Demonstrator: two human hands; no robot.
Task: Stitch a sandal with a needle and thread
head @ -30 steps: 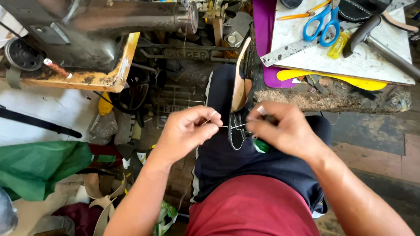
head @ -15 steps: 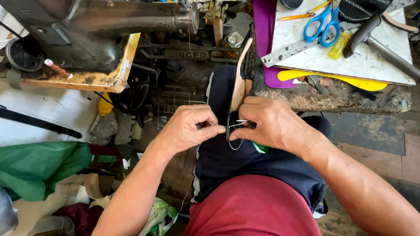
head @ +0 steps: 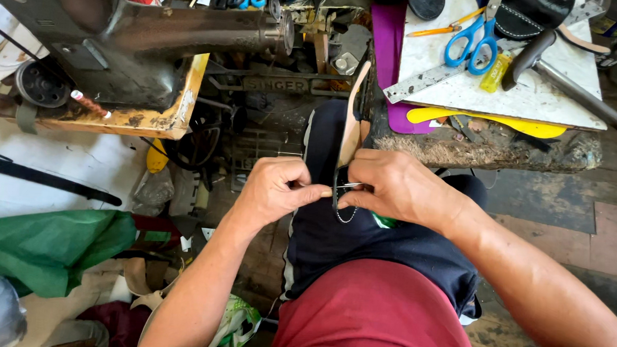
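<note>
My left hand (head: pixel 274 191) and my right hand (head: pixel 396 188) meet over my lap, above dark blue trousers (head: pixel 333 240). Between them stands a tan sandal sole (head: pixel 353 123), held on edge, with a dark strap (head: pixel 337 189) against it. My right hand grips the sole and strap. My left hand pinches a thin metal needle or awl (head: pixel 341 188) that reaches across to the strap, with a loop of thread (head: pixel 345 215) hanging below. The fingertips hide the exact point where the tool meets the strap.
An old dark sewing machine (head: pixel 141 34) stands on a worn yellow-edged table (head: pixel 127 120) at the left. To the right, a white work board (head: pixel 527 93) carries blue scissors (head: pixel 470 45), a metal ruler (head: pixel 430 78), a pencil and a hammer (head: pixel 559 70). Green cloth (head: pixel 48 249) and scraps lie on the floor.
My hands have closed together: the left hand moved right until it meets the right hand at the strap. The thread loop has become shorter.
</note>
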